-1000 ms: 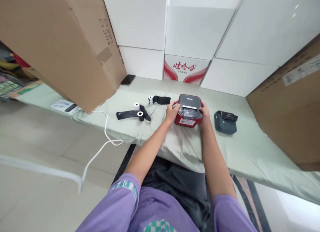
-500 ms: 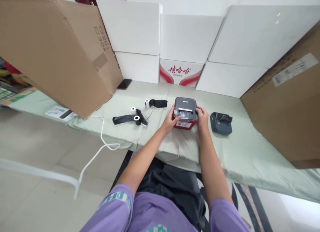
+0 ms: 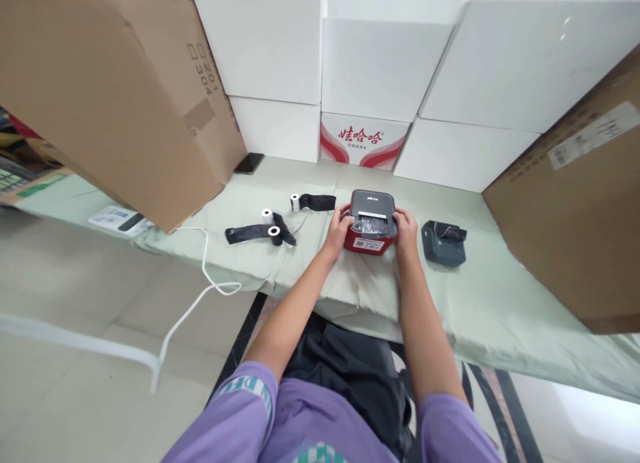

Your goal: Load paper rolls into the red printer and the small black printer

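Note:
A red and dark grey label printer (image 3: 372, 223) stands on the cloth-covered table, a white label on its front and a dark, shiny strip at its slot. My left hand (image 3: 341, 231) grips its left side, with the thumb at the top edge. Against the right side my right hand (image 3: 405, 227) is closed, its fingers partly hidden behind the casing. Just right of that hand sits a smaller dark grey device (image 3: 443, 243) with a black piece on top. Left of the printer lies a white roll (image 3: 295, 202) with a black strip (image 3: 320, 202) trailing from it.
More rolls with black strips (image 3: 247, 234) lie farther left. A phone (image 3: 249, 163) rests by the left cardboard box (image 3: 150, 103). White boxes (image 3: 385, 70) line the back, and another cardboard box (image 3: 580, 203) stands at right. A white cable (image 3: 205, 250) hangs over the front edge.
My left thumb has drawn back from the printer's slot area to its left top edge. The right hand stays on its side. The camera view has shifted slightly.

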Demonstrator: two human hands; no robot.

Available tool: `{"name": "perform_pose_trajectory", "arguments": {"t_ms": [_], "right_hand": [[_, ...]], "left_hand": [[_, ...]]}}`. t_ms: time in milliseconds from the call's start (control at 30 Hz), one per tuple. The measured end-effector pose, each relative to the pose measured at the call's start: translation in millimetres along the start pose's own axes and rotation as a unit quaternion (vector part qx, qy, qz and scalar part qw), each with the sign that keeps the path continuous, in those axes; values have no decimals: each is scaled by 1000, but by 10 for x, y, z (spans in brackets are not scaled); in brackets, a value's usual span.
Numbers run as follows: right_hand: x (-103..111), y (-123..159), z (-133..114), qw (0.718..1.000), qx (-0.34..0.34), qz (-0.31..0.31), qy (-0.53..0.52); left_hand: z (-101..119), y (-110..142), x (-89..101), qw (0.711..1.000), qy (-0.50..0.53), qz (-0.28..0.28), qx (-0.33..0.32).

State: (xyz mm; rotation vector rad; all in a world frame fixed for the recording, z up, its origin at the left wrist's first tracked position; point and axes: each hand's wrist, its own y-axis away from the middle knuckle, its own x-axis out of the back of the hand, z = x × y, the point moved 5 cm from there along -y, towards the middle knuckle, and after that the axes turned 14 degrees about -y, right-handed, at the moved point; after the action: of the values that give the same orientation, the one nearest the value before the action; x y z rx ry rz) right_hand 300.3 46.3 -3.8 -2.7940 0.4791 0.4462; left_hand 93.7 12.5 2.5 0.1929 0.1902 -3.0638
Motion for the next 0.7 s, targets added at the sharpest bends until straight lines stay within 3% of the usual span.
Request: {"name": "perform_pose_trajectory", "arguments": {"t_ms": [233,700], "right_hand": [[-6,9,2,1000,11,-6,13],[-42,92,-7,999,27,33,-20]], "left_hand": [[54,-89,11,997,-29,26,60],[72,-115,5,998,-22,12,52]]}}
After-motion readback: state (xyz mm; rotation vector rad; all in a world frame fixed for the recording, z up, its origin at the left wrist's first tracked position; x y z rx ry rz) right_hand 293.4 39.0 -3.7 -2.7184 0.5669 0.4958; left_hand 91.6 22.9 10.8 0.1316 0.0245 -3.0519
